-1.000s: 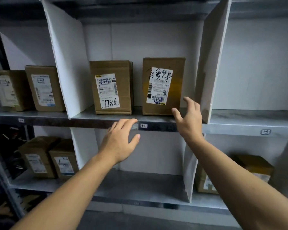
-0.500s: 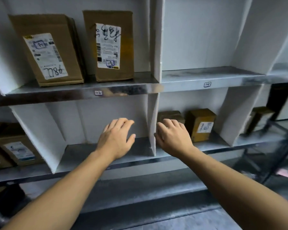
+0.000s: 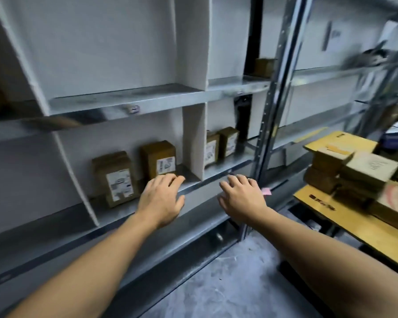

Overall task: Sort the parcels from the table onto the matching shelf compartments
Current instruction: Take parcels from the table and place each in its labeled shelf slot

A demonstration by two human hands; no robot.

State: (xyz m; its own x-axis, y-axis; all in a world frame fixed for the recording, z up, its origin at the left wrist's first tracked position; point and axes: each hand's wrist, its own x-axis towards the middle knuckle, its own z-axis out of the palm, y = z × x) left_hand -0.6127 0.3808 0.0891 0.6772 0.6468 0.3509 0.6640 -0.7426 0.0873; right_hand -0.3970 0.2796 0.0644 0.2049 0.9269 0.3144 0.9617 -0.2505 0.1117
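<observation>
Both my hands are held out in front of the metal shelf and hold nothing. My left hand hovers, fingers relaxed, in front of the lower compartment where two brown parcels stand with white labels. My right hand floats open further right, near the shelf's upright post. Two more small parcels stand in the neighbouring lower compartment. At the right, a stack of cardboard parcels lies on the table.
White dividers split the shelf into compartments; the upper one in front of me holds nothing. Another box sits on the upper shelf at the back. A second metal rack stands at the far right. Grey floor lies below.
The view has swung right, away from the upper compartment with the two tall parcels. Both hands came down with it, empty, and the table with parcels has come into sight.
</observation>
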